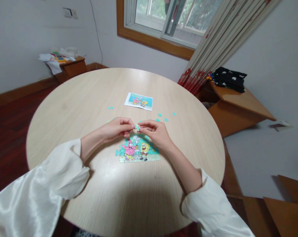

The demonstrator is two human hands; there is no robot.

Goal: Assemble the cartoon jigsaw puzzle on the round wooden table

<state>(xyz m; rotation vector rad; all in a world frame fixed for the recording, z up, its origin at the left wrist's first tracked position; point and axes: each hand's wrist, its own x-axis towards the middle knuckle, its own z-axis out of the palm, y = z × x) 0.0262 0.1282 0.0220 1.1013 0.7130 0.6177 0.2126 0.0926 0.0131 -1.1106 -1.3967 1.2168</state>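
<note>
Just above the far edge of a partly joined cartoon jigsaw puzzle [139, 153], my two hands meet with fingertips close together. My left hand [120, 126] is closed in a pinch, and my right hand [155, 131] pinches from the other side. Between them shows a small teal puzzle piece [137, 128]; whether it is one piece or two joined ones I cannot make out. The joined part shows a pink starfish, a pale squid figure and a yellow sponge. Its upper corners are partly hidden by my hands.
A printed reference picture [139, 101] lies beyond my hands on the round wooden table [109, 197]. Loose teal pieces are scattered nearby, one at the left [111, 108] and several at the right [166, 119]. Stools with papers [50, 58] and dark cloth [229, 79] stand behind.
</note>
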